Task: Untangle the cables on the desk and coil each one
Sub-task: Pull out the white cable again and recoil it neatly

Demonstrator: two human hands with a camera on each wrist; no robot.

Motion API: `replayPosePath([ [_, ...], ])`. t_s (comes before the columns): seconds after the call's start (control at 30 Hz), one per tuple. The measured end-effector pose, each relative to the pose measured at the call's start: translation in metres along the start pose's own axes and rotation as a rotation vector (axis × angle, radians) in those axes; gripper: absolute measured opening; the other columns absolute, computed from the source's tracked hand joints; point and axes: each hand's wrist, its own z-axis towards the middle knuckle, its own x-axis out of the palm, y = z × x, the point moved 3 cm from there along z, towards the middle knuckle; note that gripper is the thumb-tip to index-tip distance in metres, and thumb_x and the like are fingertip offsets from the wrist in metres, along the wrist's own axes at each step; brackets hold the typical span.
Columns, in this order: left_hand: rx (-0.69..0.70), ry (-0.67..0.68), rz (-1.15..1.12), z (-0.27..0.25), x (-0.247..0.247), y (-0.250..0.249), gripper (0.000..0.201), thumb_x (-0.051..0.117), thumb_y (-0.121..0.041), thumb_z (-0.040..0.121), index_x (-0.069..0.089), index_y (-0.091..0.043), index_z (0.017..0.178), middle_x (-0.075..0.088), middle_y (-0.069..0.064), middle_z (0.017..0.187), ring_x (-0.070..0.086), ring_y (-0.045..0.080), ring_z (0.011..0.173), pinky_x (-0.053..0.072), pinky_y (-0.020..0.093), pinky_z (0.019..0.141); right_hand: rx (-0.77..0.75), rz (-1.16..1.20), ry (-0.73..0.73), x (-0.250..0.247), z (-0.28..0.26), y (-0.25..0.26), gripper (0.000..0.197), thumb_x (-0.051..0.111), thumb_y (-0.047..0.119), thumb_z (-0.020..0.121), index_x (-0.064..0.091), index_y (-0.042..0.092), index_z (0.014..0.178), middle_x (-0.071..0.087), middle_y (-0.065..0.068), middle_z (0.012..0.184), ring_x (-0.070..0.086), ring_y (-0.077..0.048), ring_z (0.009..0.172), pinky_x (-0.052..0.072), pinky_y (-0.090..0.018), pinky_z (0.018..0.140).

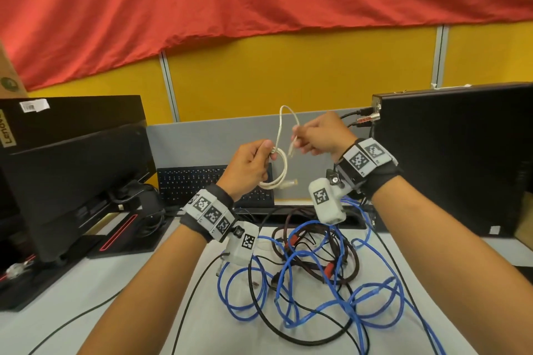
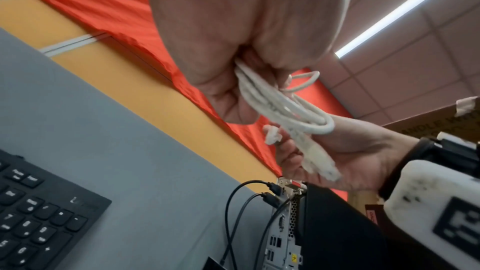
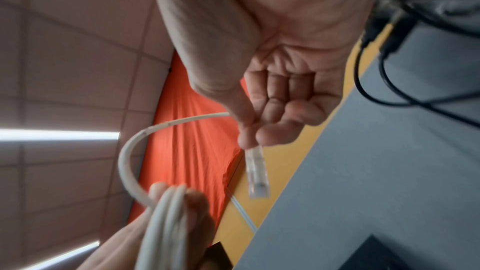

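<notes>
White cable (image 1: 277, 158), partly coiled, is held raised at mid-frame of the head view. Its gathered loops are gripped by the curled fingers of the left hand (image 1: 250, 168); its free end, just behind the clear plug (image 3: 257, 174), is pinched between thumb and forefinger of the right hand (image 1: 323, 137). Blue cables (image 1: 314, 294) and black cables (image 1: 259, 308) are seen tangled on the desk (image 1: 86, 302) at lower centre, below both hands.

Desk surface (image 1: 121, 317) directly below the raised hands is occupied by a tangle of blue and black cables (image 1: 311, 277). Monitor back (image 1: 72, 181) blocks the left side; black computer case (image 1: 452, 153) blocks the right. Keyboard (image 1: 202, 184) and grey partition (image 1: 202, 144) close off the rear. Open desk remains at front left, crossed by one black lead (image 1: 86, 317).
</notes>
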Motion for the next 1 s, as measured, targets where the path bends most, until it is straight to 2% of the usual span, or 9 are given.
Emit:
replayPosePath([
  [0.2, 0.073, -0.181, 0.167, 0.005, 0.002, -0.001, 0.038, 0.037, -0.023, 0.109, 0.055, -0.020, 0.075, 0.040, 0.001, 0.052, 0.038, 0.022, 0.049, 0.036, 0.048, 0.051, 0.069, 0.168, 0.347, 0.025, -0.018, -0.002, 0.026, 0.061, 0.027, 0.101, 0.077, 0.007, 0.099, 0.068, 0.004, 0.065, 0.060, -0.008, 0.059, 0.040, -0.022, 0.057],
  [0.27, 0.120, -0.257, 0.275, 0.005, 0.001, -0.002, 0.039, 0.039, -0.019, 0.109, 0.059, -0.017, 0.075, 0.046, -0.011, 0.045, 0.040, 0.006, 0.044, 0.032, 0.035, 0.054, 0.055, 0.193, 0.391, 0.029, -0.023, 0.002, 0.028, 0.053, 0.026, 0.104, 0.077, 0.013, 0.095, 0.068, 0.003, 0.072, 0.057, -0.009, 0.066, 0.038, -0.024, 0.061],
  [0.37, 0.156, -0.362, 0.372, 0.005, -0.001, -0.005, 0.034, 0.042, -0.013, 0.107, 0.065, -0.002, 0.085, 0.042, -0.017, 0.047, 0.042, 0.002, 0.044, 0.028, 0.028, 0.061, 0.043, 0.284, 0.423, 0.032, -0.029, 0.004, 0.024, 0.048, 0.016, 0.102, 0.071, 0.011, 0.099, 0.065, -0.007, 0.091, 0.055, -0.018, 0.084, 0.038, -0.032, 0.069],
  [0.43, 0.155, -0.396, 0.417, 0.005, -0.002, -0.006, 0.030, 0.041, -0.011, 0.107, 0.064, -0.003, 0.088, 0.043, -0.020, 0.059, 0.038, 0.001, 0.049, 0.029, 0.031, 0.067, 0.012, 0.293, 0.471, 0.037, -0.032, 0.005, 0.016, 0.054, 0.019, 0.099, 0.068, 0.013, 0.103, 0.061, -0.010, 0.099, 0.053, -0.019, 0.089, 0.040, -0.036, 0.077],
  [0.6, 0.225, -0.369, 0.470, 0.005, -0.003, 0.000, 0.028, 0.042, -0.006, 0.105, 0.055, -0.010, 0.082, 0.052, -0.003, 0.065, 0.040, 0.015, 0.051, 0.024, 0.029, 0.061, -0.120, -0.035, 0.196, 0.046, -0.026, 0.004, 0.034, 0.073, 0.032, 0.091, 0.072, -0.001, 0.100, 0.061, -0.006, 0.081, 0.054, -0.014, 0.074, 0.042, -0.028, 0.072],
  [0.7, 0.213, -0.384, 0.491, 0.004, -0.005, 0.010, 0.028, 0.042, -0.006, 0.105, 0.063, 0.000, 0.088, 0.057, -0.002, 0.068, 0.042, 0.012, 0.048, 0.023, 0.024, 0.058, -0.199, -0.276, 0.094, 0.047, -0.025, 0.006, 0.014, 0.071, 0.025, 0.093, 0.078, 0.015, 0.087, 0.063, 0.003, 0.067, 0.053, -0.007, 0.060, 0.041, -0.021, 0.058],
  [0.8, 0.103, -0.481, 0.498, 0.006, -0.018, 0.018, 0.033, 0.039, -0.014, 0.108, 0.063, -0.006, 0.086, 0.054, -0.006, 0.067, 0.045, 0.019, 0.055, 0.025, 0.029, 0.062, -0.276, -0.440, -0.001, 0.047, -0.025, 0.006, 0.031, 0.063, 0.016, 0.095, 0.073, 0.007, 0.067, 0.068, -0.012, 0.064, 0.060, -0.023, 0.060, 0.054, -0.036, 0.063],
  [0.87, -0.024, -0.545, 0.454, 0.006, -0.035, 0.025, 0.036, 0.036, -0.020, 0.109, 0.060, -0.013, 0.084, 0.049, -0.007, 0.063, 0.045, 0.017, 0.057, 0.029, 0.031, 0.065, -0.289, -0.490, -0.067, 0.036, -0.024, 0.003, 0.029, 0.060, 0.020, 0.099, 0.076, 0.003, 0.081, 0.072, -0.016, 0.076, 0.066, -0.032, 0.073, 0.058, -0.044, 0.074],
  [1.0, -0.125, -0.554, 0.149, 0.002, -0.062, 0.040, 0.041, 0.036, -0.031, 0.109, 0.056, -0.019, 0.076, 0.045, -0.005, 0.061, 0.044, 0.018, 0.061, 0.043, 0.039, 0.064, -0.341, -0.578, -0.259, 0.004, -0.022, 0.001, 0.024, 0.059, 0.032, 0.101, 0.079, 0.019, 0.104, 0.076, -0.003, 0.091, 0.067, -0.025, 0.084, 0.055, -0.035, 0.074],
])
